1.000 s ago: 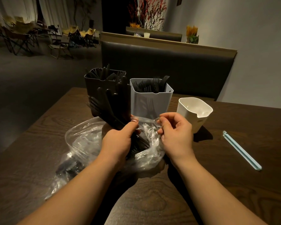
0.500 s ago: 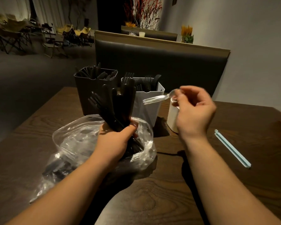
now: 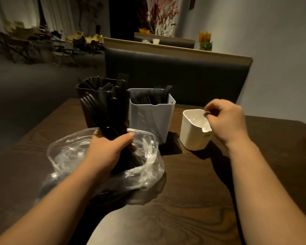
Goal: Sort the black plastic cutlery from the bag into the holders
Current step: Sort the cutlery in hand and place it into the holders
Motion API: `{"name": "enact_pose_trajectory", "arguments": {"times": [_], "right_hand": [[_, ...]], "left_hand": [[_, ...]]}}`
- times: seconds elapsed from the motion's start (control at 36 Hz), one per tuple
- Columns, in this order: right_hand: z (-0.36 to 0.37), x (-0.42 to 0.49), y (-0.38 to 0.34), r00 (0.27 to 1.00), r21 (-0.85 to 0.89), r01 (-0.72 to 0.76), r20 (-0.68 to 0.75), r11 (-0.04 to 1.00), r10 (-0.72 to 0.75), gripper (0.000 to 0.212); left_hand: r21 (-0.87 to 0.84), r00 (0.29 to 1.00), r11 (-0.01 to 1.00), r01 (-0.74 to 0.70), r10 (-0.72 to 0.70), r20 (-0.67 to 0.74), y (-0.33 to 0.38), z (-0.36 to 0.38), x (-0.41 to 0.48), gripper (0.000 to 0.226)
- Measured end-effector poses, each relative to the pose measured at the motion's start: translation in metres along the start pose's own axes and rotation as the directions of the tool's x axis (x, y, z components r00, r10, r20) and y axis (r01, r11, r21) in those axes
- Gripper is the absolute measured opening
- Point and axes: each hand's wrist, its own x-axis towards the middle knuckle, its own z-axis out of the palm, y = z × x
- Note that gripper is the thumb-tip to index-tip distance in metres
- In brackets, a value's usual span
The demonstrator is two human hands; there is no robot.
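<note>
Gripping a thick bundle of black cutlery (image 3: 111, 106), my left hand (image 3: 108, 151) wraps fingers and thumb round the handles, thumb across the front. I see the bundle standing nearly upright, leaning a little left, with fork tines at the top and its lower ends down in the open mouth of the clear bag (image 3: 148, 154). The forearm reaches in from lower left, wrist over the bag.

My right hand (image 3: 226, 121) hovers over the right rim of the white holder (image 3: 191, 135), knuckles up, fingers curled in. Something small and pale blurs at the fingertips, and I cannot tell whether they pinch it.

Beyond the bag stand a black holder (image 3: 80, 90) and, just beside it, a grey holder (image 3: 148, 121), both with black cutlery inside. All rest on the dark wooden table (image 3: 184, 200).
</note>
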Motion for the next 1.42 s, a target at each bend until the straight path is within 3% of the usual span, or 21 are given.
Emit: {"name": "enact_pose_trajectory", "arguments": {"times": [0.17,0.28,0.36,0.47,0.53,0.61,0.72,0.83,0.89,0.94,1.06,1.14,1.19,1.31,1.42], "right_hand": [[0.011,-0.005,0.006,0.973,-0.233,-0.118,0.169,0.965,0.160,0.002],[0.003,0.002,-0.002,0.980,-0.313,-0.022,0.180,0.950,0.082,0.016],[-0.004,0.008,-0.029,0.991,-0.159,0.063,0.124,0.985,-0.043,0.026],[-0.012,0.015,-0.092,0.976,0.324,0.085,0.162,0.942,-0.144,0.013],[-0.013,0.019,-0.120,0.949,0.458,0.035,0.264,0.888,-0.173,0.008],[-0.005,0.020,-0.145,0.896,0.619,-0.155,0.417,0.770,-0.155,0.013],[0.014,0.016,-0.155,0.886,0.705,-0.235,0.438,0.669,-0.150,0.012],[0.021,0.020,-0.148,0.913,0.702,-0.210,0.390,0.681,-0.121,0.007],[0.020,0.021,-0.145,0.886,0.709,-0.243,0.439,0.662,-0.145,0.009],[0.020,0.019,-0.143,0.861,0.677,-0.197,0.465,0.710,-0.205,0.010],[0.024,0.015,-0.147,0.932,0.699,-0.060,0.296,0.713,-0.211,0.012],[0.021,0.019,-0.150,0.986,0.835,-0.124,0.166,0.536,-0.030,0.011],[0.016,0.025,-0.145,0.994,0.847,-0.036,-0.023,0.530,0.105,0.010],[0.005,0.032,-0.129,0.841,0.729,0.267,-0.496,0.631,0.217,0.010],[0.007,0.034,-0.113,0.739,0.532,0.378,-0.667,0.758,0.099,0.019]], "left_hand": [[0.022,0.996,1.000,0.008,-0.010,0.089,0.000,-0.003,-0.001,0.006],[0.016,0.987,0.997,0.077,-0.079,0.139,0.003,-0.006,-0.003,0.007],[0.058,0.977,0.993,0.102,-0.111,0.181,0.002,-0.008,-0.002,0.005],[0.090,0.977,0.991,0.099,-0.114,0.182,0.001,-0.010,0.000,0.007],[0.085,0.979,0.991,0.105,-0.118,0.165,0.000,-0.011,0.002,0.011],[0.068,0.982,0.990,0.127,-0.135,0.130,-0.004,-0.012,0.005,0.021],[0.026,0.979,0.991,0.132,-0.135,0.155,-0.005,-0.014,0.004,0.015],[-0.014,0.967,0.992,0.129,-0.123,0.224,-0.001,-0.016,0.003,0.011],[-0.008,0.960,0.991,0.130,-0.124,0.251,-0.001,-0.016,0.002,0.013],[0.003,0.956,0.991,0.134,-0.130,0.263,-0.002,-0.016,0.002,0.011],[0.011,0.962,0.992,0.128,-0.127,0.243,-0.005,-0.016,0.003,0.006],[-0.008,0.970,0.992,0.129,-0.125,0.210,-0.007,-0.015,0.004,0.010],[-0.011,0.972,0.992,0.129,-0.124,0.200,-0.008,-0.014,0.004,0.011],[0.011,0.973,0.994,0.109,-0.109,0.205,-0.006,-0.013,0.004,0.004],[0.042,0.968,0.996,0.074,-0.082,0.239,-0.004,-0.012,0.003,0.010]]}}
